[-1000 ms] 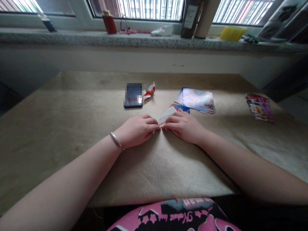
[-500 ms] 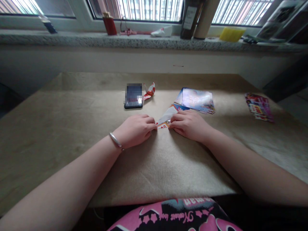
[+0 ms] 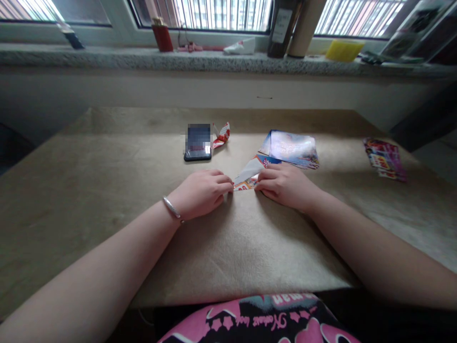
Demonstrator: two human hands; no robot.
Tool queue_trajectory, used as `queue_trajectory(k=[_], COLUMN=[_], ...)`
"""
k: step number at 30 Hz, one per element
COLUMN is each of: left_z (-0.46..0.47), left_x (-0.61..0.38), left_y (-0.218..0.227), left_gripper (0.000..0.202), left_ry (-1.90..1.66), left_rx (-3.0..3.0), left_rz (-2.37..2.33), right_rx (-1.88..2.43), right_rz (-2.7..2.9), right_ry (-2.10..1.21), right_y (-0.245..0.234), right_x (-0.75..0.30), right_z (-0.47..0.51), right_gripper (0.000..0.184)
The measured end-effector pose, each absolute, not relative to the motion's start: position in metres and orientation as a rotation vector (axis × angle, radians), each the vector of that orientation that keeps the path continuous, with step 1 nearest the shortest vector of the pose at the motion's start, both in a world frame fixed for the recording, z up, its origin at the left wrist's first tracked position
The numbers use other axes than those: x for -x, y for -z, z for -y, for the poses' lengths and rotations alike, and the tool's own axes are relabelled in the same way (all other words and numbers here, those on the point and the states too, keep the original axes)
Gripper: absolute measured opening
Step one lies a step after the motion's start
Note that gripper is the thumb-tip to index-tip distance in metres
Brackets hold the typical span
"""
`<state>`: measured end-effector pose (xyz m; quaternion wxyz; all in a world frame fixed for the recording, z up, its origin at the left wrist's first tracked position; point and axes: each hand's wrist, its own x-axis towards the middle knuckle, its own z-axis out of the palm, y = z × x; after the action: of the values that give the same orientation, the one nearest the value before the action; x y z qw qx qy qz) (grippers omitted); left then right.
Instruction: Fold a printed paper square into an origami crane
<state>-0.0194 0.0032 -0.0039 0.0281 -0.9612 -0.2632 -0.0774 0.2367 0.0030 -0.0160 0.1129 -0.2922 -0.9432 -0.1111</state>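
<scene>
Two hands met at a printed paper [image 3: 250,168] that lay on the bench in front of the person, its blue far corner reaching the edge of some glossy cards [image 3: 294,146]. The left hand [image 3: 209,190] had fingers and thumb drawn together, seemingly pinching the paper's left tip; the right hand [image 3: 283,186] kept its fingers bunched on the near edge, and whether they pinched or only pressed could not be told. Folding looked partway along: one pale flap was already turned over, while a printed strip beside it lay uncovered and the near edge seemed not yet fully creased. The paper looked thin and crisp, plain white on the flap, orange, red and blue elsewhere, tapering to a point. The cards were flat and shiny, the wrapper [image 3: 223,136] crumpled, the phone [image 3: 198,143] a smooth dark slab, and the bench [image 3: 210,247] tan and faintly wrinkled.
</scene>
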Motion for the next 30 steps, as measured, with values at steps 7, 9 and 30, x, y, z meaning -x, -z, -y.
queue_trajectory(k=[7,9,30], left_z=[0.0,0.0,-0.002], left_x=[0.022,0.022,0.022], left_y=[-0.002,-0.002,-0.002], left_gripper=[0.023,0.025,0.026], left_ry=[0.194,0.191,0.151], left_rx=[2.907,2.902,2.928], left_rz=[0.845,0.851,0.908], right_rx=[0.851,0.872,0.935], right_rz=[2.706,2.694,2.745], right_ry=[0.403,0.401,0.238], right_y=[0.021,0.022,0.013], right_x=[-0.227,-0.224,-0.245], right_z=[-0.003,-0.002,-0.01], right_gripper=[0.022,0.021,0.023])
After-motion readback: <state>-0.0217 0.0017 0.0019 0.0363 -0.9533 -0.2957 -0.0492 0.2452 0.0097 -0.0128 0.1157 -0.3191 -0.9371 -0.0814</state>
